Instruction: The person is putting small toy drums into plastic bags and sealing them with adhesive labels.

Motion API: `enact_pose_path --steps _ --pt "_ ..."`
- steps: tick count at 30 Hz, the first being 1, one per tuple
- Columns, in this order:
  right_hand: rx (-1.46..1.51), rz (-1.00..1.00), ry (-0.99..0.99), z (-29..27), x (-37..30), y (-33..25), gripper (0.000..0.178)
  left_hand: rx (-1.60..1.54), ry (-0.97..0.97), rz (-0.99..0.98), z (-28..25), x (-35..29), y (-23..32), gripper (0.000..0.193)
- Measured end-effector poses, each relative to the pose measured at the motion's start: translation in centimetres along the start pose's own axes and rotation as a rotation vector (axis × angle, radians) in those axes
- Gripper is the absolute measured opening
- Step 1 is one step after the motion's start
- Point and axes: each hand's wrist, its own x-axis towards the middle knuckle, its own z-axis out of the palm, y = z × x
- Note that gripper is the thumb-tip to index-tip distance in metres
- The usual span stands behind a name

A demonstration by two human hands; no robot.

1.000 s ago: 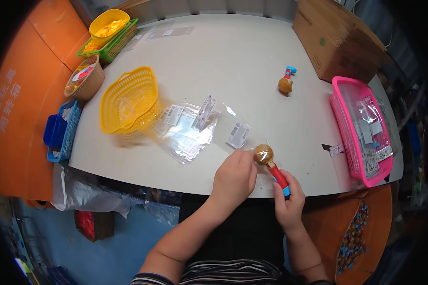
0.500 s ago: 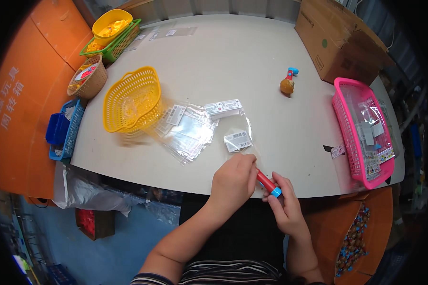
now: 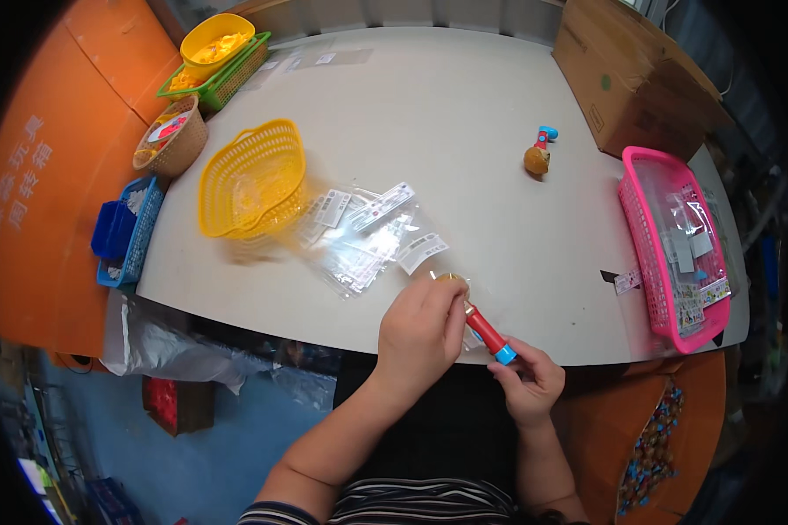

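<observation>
Both my hands are on a small red toy [image 3: 485, 331] with a blue end and a brown end, just above the table's near edge. My left hand [image 3: 418, 328] is closed around its brown upper end, which shows partly over the knuckles. The fingers of my right hand [image 3: 531, 383] pinch near the blue lower end. Just beyond my left hand lies a clear plastic bag with a printed label [image 3: 422, 252]; whether my fingers also grip its edge I cannot tell. It overlaps a pile of clear bags [image 3: 355, 271]. A similar brown, red and blue toy [image 3: 538, 157] lies farther off.
A yellow basket [image 3: 210, 194] stands left of the bags. More baskets, including a blue one [image 3: 147, 229], line the left edge. At right are a pink basket [image 3: 632, 219] with bags and cards, and a cardboard box [image 3: 617, 83]. An orange bin [image 3: 696, 437] below holds many toys.
The labelled bag has swung left onto the pile, its labels now slanted. The toy's brown end has come into view above my left hand. My right hand has shifted slightly lower along the toy.
</observation>
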Motion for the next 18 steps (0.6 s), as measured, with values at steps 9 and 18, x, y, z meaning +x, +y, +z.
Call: enact_pose_path --steps 9,18 --pt "0.255 0.086 0.123 1.4 0.7 0.6 0.033 -0.128 -0.182 0.019 0.3 -1.4 2.1 0.013" --pt "-0.198 0.002 0.052 0.8 1.1 -0.5 0.027 -0.099 -0.209 -0.043 0.0 -2.3 2.6 0.015"
